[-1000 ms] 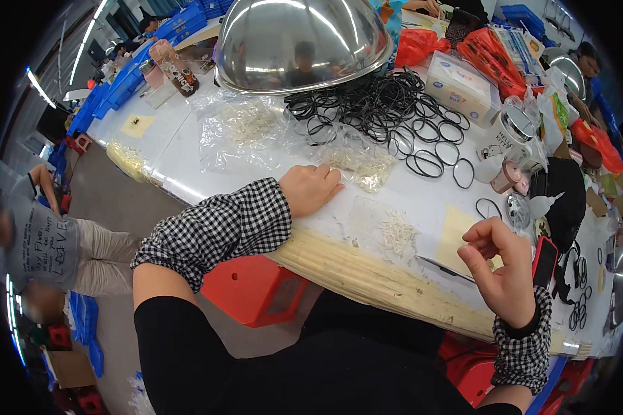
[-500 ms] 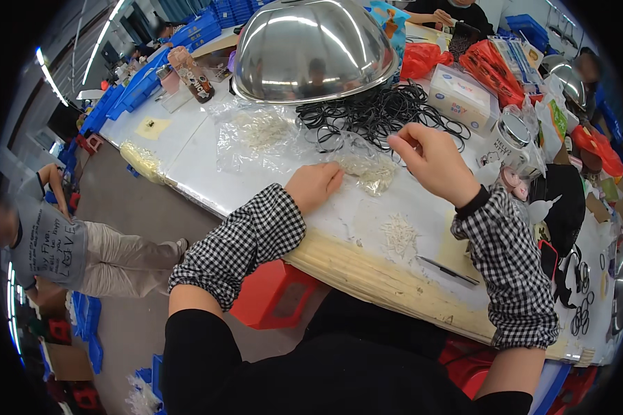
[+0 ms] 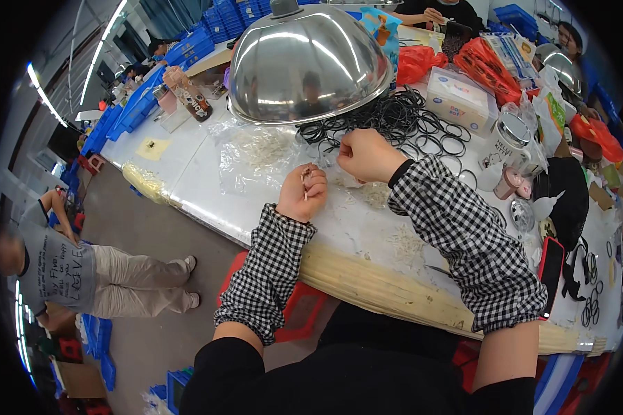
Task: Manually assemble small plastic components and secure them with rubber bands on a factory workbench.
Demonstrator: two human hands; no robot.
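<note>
White pieces [image 3: 306,196]: in the left hand [image 3: 303,194], at the curled fingers. Small and slender; one shows its long axis running roughly near-far. The others are too hidden to read. Left fingers are curled in around them, palm up.

Right hand [image 3: 368,155]: just right of the left and slightly farther, fingertips together, pointing left. Can't tell if anything is pinched. Hands near each other, not touching.

Clear bag [image 3: 375,196] partly under the right hand, more white bits inside. Second bag [image 3: 257,149] beyond and left of the left hand. Loose heap [image 3: 403,245] nearer and right, bits lying in mixed directions. Dark tool [image 3: 436,270] right of the heap, partly behind the right sleeve.

White table [image 3: 201,176], yellowish padded near edge. Far side: steel dome [image 3: 308,66], black bands [image 3: 422,104], tissue box [image 3: 462,100]. Right: clear jar [image 3: 497,149], red-edged phone [image 3: 551,273]. Red stool [image 3: 304,318] below the near edge. Left: person [image 3: 62,263] in a grey shirt standing on the floor; blue crates [image 3: 190,45] farther off.
</note>
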